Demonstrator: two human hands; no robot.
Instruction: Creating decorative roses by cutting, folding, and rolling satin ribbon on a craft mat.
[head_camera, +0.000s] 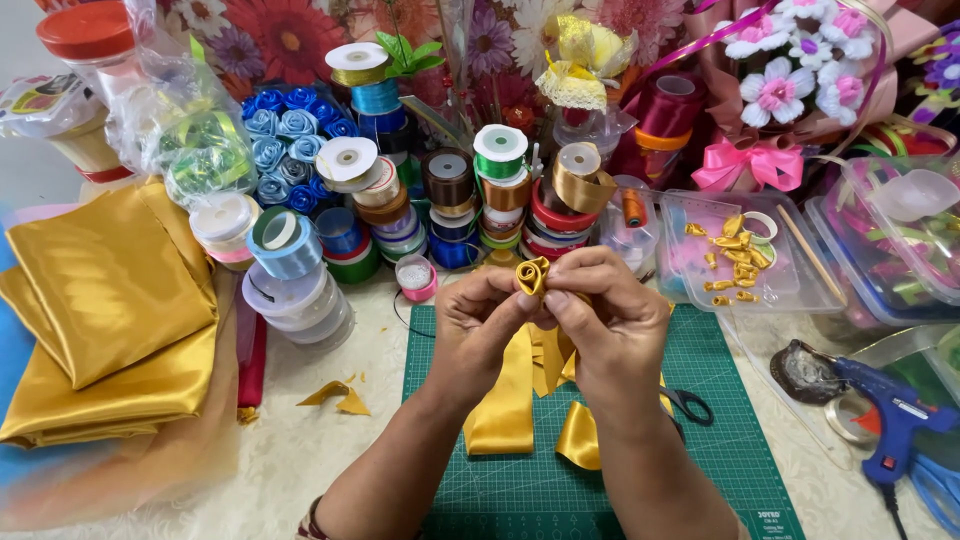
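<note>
We hold a small gold ribbon rose (532, 274) between our two hands, above the far edge of the green cutting mat (740, 400). The left hand (478, 320) has its grip pressed together on the rose from the 9 o'clock side, thumb and fingers pinching the rolled satin. The right hand (610, 320) pinches the same rose from the 3 o'clock side, with its fingertips touching the base of the bud. From the rose, the loose gold ribbon tails (510, 400) hang down between our wrists and lie on the mat.

At 3 o'clock from the tails, black scissors (690, 405) lie on the mat, partly hidden by our right forearm. At 12 o'clock from the hands stands a crowd of ribbon spools (450, 200) in many colours, stacked near each other on the tabletop. At 9 o'clock lies a folded gold satin cloth (110, 300), well apart from the mat. At 2 o'clock, a clear plastic box (790, 285) holds small gold pieces. At 4 o'clock, near the right edge, a blue glue gun (895, 415) rests on the tabletop.
</note>
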